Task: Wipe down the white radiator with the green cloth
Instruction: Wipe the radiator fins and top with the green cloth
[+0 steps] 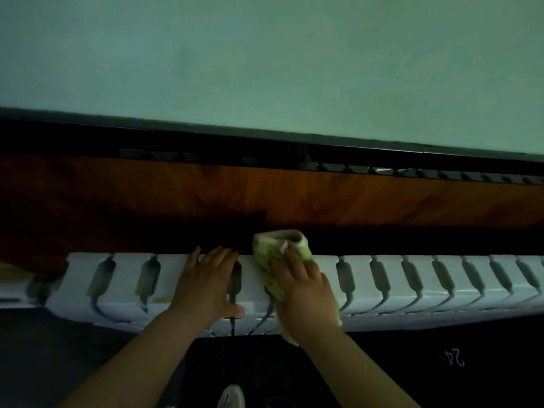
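- Running left to right across the lower frame: white radiator [382,278], slots slanting, long axis horizontal.
- Right hand [306,293] presses green cloth [273,257] onto the radiator top, lower centre; cloth bunched, lying front to back.
- Left hand [206,284] flat, fingers spread, holding nothing, just left of cloth.

The only readable mark is a pale number [454,358] on the dark floor [382,372], below and to the right of the right hand [306,293] that presses the cloth [266,254]. Seen from here it is upside down and looks like "24", with a faint smudge just left of it that cannot be read.
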Demonstrator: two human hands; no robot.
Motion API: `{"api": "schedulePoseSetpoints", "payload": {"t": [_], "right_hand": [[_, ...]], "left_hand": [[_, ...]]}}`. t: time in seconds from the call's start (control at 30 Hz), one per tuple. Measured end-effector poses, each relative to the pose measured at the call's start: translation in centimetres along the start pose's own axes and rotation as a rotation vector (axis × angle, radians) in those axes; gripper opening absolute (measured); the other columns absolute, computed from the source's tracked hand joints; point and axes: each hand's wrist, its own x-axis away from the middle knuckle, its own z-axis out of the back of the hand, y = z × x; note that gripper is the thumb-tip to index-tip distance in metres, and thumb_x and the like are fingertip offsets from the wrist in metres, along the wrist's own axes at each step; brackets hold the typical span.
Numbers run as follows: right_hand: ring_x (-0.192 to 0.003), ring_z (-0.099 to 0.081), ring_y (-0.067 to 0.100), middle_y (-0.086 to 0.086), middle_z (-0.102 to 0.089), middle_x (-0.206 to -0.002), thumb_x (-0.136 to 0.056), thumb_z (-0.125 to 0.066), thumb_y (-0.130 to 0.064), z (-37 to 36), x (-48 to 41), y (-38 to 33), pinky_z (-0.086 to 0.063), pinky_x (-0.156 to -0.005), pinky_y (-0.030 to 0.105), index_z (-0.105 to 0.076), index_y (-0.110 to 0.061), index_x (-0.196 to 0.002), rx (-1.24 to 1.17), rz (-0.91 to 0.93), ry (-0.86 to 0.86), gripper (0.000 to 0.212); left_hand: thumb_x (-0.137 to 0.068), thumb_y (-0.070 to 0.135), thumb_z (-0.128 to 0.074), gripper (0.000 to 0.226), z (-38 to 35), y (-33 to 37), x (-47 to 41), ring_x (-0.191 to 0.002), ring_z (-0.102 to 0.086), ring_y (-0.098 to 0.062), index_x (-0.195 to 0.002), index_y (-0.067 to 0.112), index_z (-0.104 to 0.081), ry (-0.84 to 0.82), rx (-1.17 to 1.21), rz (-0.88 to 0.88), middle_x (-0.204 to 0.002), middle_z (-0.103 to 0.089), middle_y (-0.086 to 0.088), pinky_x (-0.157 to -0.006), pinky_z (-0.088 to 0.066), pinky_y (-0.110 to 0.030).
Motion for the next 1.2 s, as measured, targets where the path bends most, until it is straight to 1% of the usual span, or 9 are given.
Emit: {"api": "schedulePoseSetpoints", "payload": {"t": [0.17, 0.27, 0.37, 0.6, 0.77, 0.9, 1.0, 1.07, 1.2], "right_hand": [[-0.085, -0.056, 0.019, -0.002, -0.066, -0.106, -0.038, -0.081, -0.026, 1.2, 4.7, 0.1, -0.051, -0.053, 0.025, -0.055, -0.027, -0.109, -0.141, 0.041, -0.1, 0.075], [-0.11, -0.048, 0.024, 0.0, -0.045, -0.134, -0.084, -0.055, -0.016, 3.4, 2.1, -0.1, -0.044, -0.085, 0.029, -0.042, -0.028, -0.133, -0.26, -0.02, -0.108, 0.052], [-0.124, -0.032, 0.025, -0.004, -0.026, -0.149, -0.088, -0.047, -0.017, 3.0, -1.8, -1.7, -0.034, -0.096, 0.029, -0.028, -0.029, -0.141, -0.307, -0.024, 0.016, 0.057], [-0.075, -0.068, 0.027, 0.003, -0.07, -0.099, -0.027, -0.085, -0.031, 0.1, 1.2, -3.2, -0.051, -0.048, 0.028, -0.072, -0.021, -0.091, -0.118, 0.15, -0.055, 0.066], [-0.114, -0.044, 0.026, -0.001, -0.046, -0.133, -0.085, -0.051, -0.016, 2.2, 1.5, -3.6, -0.043, -0.08, 0.03, -0.042, -0.028, -0.135, -0.264, 0.187, -0.015, 0.052], [-0.129, -0.026, 0.027, -0.005, -0.015, -0.152, -0.087, -0.052, -0.02, 1.6, -2.3, -8.5, -0.032, -0.1, 0.035, -0.023, -0.029, -0.143, -0.263, 0.131, -0.093, 0.064], [-0.103, -0.059, 0.033, 0.008, -0.057, -0.126, -0.047, -0.084, -0.022, -0.4, -1.5, -10.8, -0.053, -0.074, 0.042, -0.062, -0.018, -0.115, -0.115, 0.207, -0.121, 0.071], [-0.074, -0.068, 0.025, 0.0, -0.07, -0.096, -0.023, -0.086, -0.022, -0.5, 0.0, -10.3, -0.053, -0.049, 0.029, -0.073, -0.023, -0.089, -0.103, 0.23, -0.131, 0.068], [-0.085, -0.063, 0.032, 0.001, -0.066, -0.109, -0.057, -0.068, -0.011, 0.4, -0.6, -11.3, -0.052, -0.057, 0.034, -0.069, -0.02, -0.104, -0.199, 0.221, -0.079, 0.048]], "left_hand": [[-0.074, 0.065, -0.056, 0.104, 0.0, 0.0, 0.0, -0.143, 0.001, -0.011, -0.147, 0.02, 0.002, 0.016, -0.021, -0.014, -0.156, 0.001, 0.004, -0.113, 0.009, -0.04], [-0.075, 0.062, -0.058, 0.102, -0.1, -0.1, 0.0, -0.143, 0.001, -0.011, -0.147, 0.021, 0.002, 0.044, 0.013, -0.017, -0.156, 0.0, 0.004, -0.112, 0.012, -0.038], [-0.07, 0.062, -0.063, 0.102, -0.3, -0.3, 0.9, -0.143, -0.002, -0.012, -0.147, 0.024, -0.007, 0.137, 0.106, -0.012, -0.156, -0.006, 0.003, -0.111, 0.014, -0.04], [-0.069, 0.049, -0.073, 0.108, -1.8, -6.3, 7.7, -0.143, -0.001, -0.021, -0.147, 0.02, -0.004, 0.308, 0.287, 0.311, -0.156, 0.001, -0.005, -0.113, 0.004, -0.035], [-0.075, 0.024, -0.074, 0.092, -3.6, -9.4, 10.6, -0.141, -0.011, -0.025, -0.146, 0.013, -0.015, 0.397, 0.46, 0.507, -0.155, -0.009, -0.008, -0.115, -0.01, -0.04], [-0.08, 0.022, -0.068, 0.087, -4.1, -10.4, 10.8, -0.143, -0.005, -0.022, -0.146, 0.011, -0.012, 0.378, 0.429, 0.456, -0.155, -0.006, -0.007, -0.116, -0.005, -0.035], [-0.085, 0.026, -0.061, 0.083, -4.2, -11.3, 10.9, -0.141, 0.004, -0.013, -0.146, 0.014, -0.007, 0.379, 0.391, 0.392, -0.156, 0.001, -0.002, -0.113, 0.005, -0.028], [-0.087, 0.026, -0.059, 0.083, -4.2, -12.0, 11.1, -0.139, 0.009, -0.008, -0.146, 0.018, -0.001, 0.368, 0.404, 0.364, -0.152, 0.009, 0.006, -0.112, 0.007, -0.026], [-0.088, 0.024, -0.054, 0.086, -4.4, -13.1, 11.7, -0.129, 0.021, -0.002, -0.136, 0.024, 0.017, 0.34, 0.431, 0.302, -0.138, 0.024, 0.013, -0.107, 0.013, -0.023]]}}
